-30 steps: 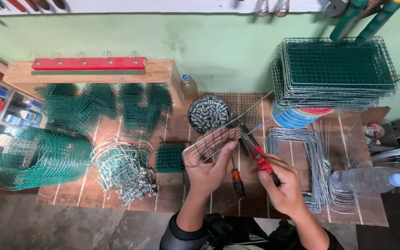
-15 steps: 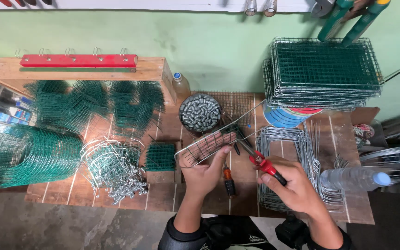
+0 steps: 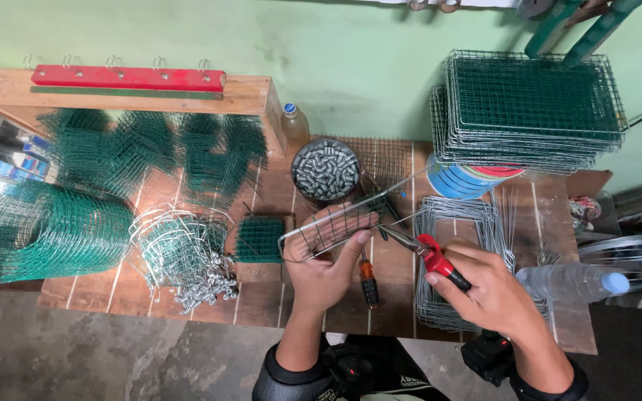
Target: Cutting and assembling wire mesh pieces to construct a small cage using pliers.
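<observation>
One wire mesh panel [image 3: 332, 223] is held in the left hand [image 3: 325, 275], just above the middle of the wooden desk [image 3: 261, 297]; the fingers [image 3: 354, 249] are wrapped round its near edge, with the thumb pressed up against the frame. One pair of red-handled pliers [image 3: 425, 256] is gripped in the right hand [image 3: 488, 293], the fingers closed round the handles, and the tip is laid against the panel's edge at 3 o'clock from the left hand.

One screwdriver with an orange-and-black handle [image 3: 368, 276] is seen lying on the desk between the two hands. At 12 o'clock from the panel one round tin of small grey metal pieces [image 3: 326, 171] is placed. At 9 o'clock one small square stack of green mesh [image 3: 258, 239] is set, and beyond it one heap of bent bare-wire frames [image 3: 180, 249] with loose clips. One roll of green mesh [image 3: 39, 230] is found at the far 9 o'clock edge.

At 3 o'clock one stack of bare rectangular wire frames [image 3: 458, 223] is laid, and at 1 o'clock one tall pile of finished green mesh panels [image 3: 533, 108] is rested on a blue round container [image 3: 455, 182]. Two plastic bottles are seen: one [image 3: 574, 281] lying at 3 o'clock, one [image 3: 295, 122] upright at 11 o'clock.
</observation>
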